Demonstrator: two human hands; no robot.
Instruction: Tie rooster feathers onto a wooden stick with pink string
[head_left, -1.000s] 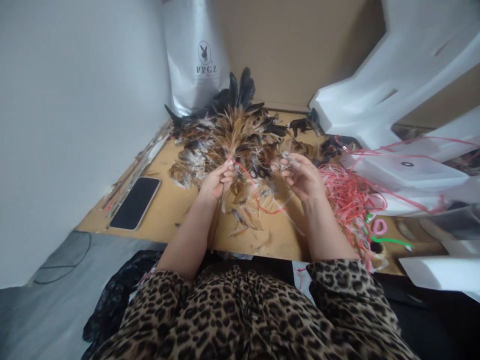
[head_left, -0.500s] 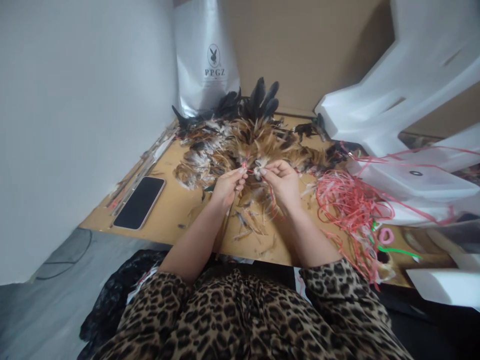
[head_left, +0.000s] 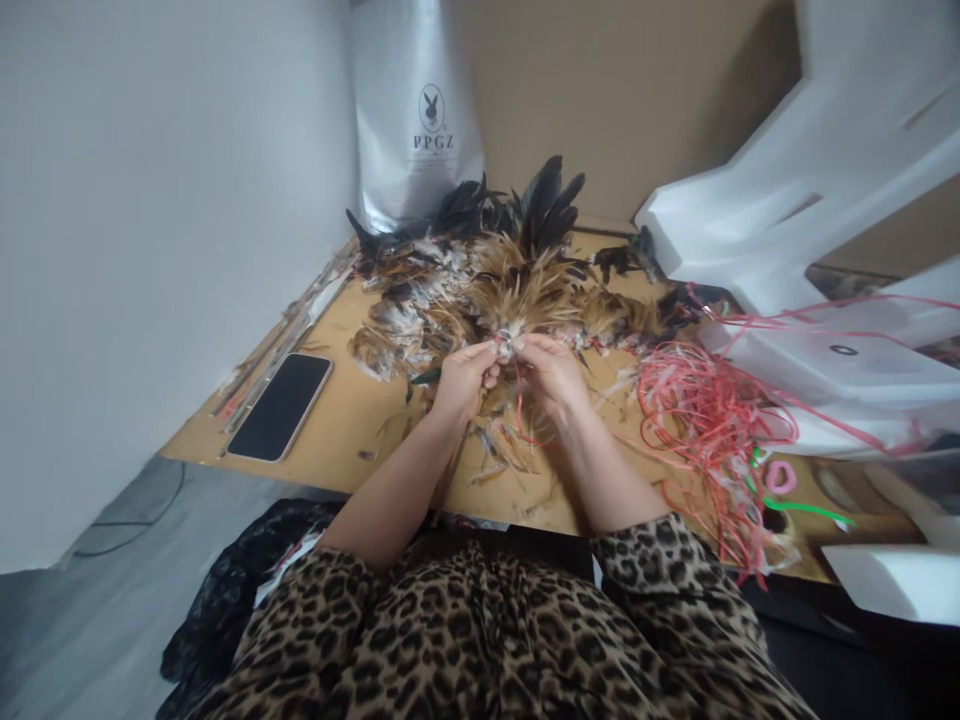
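Note:
Before me is a bundle of brown feathers [head_left: 529,295] with tall black tips, its pale quill end towards my body. My right hand [head_left: 553,372] is closed, thumb and finger pinching that quill end. My left hand [head_left: 466,382] is also closed, pinching at the same spot from the other side, on a thin red string as far as I can see. The fingertips of both hands nearly meet and partly hide the quill end. A length of the red string [head_left: 520,405] dangles below them in a loop.
More feathers [head_left: 405,310] lie heaped on the tan table [head_left: 315,470], with loose scraps near its front. A phone [head_left: 281,405] lies left, a silver bag [head_left: 416,130] stands behind. On the right are tangled red strings [head_left: 697,410], a clear plastic box [head_left: 840,350] and white foam pieces [head_left: 720,220].
My hands have come closer together at the quill end. My right hand has moved left, and the bundle's black tips now lean more to the right.

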